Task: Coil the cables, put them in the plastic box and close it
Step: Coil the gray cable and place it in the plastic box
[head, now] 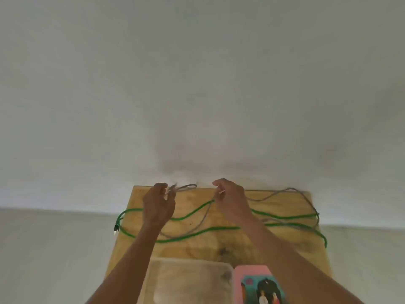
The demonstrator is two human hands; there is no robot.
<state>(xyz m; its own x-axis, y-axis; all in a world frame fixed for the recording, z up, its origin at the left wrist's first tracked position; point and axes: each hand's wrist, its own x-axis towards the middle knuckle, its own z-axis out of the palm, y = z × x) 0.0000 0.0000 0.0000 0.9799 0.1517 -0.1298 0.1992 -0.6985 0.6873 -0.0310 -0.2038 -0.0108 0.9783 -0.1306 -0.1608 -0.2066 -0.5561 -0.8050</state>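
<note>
A grey cable (285,195) and a green cable (197,232) lie spread in loose curves over a wooden table (219,246). My left hand (158,205) pinches one end of the grey cable, where a small loop (186,187) sticks out near the table's far edge. My right hand (230,199) grips the same grey cable further along, above the green one. A clear plastic box (190,281) sits at the near edge, between my forearms. Its pink lid (256,284), with a printed picture, lies to the right of it.
The table stands against a plain white wall. The green cable's plug (115,229) hangs over the left edge, and another stretch of it droops over the right edge (324,240). Pale floor shows on both sides.
</note>
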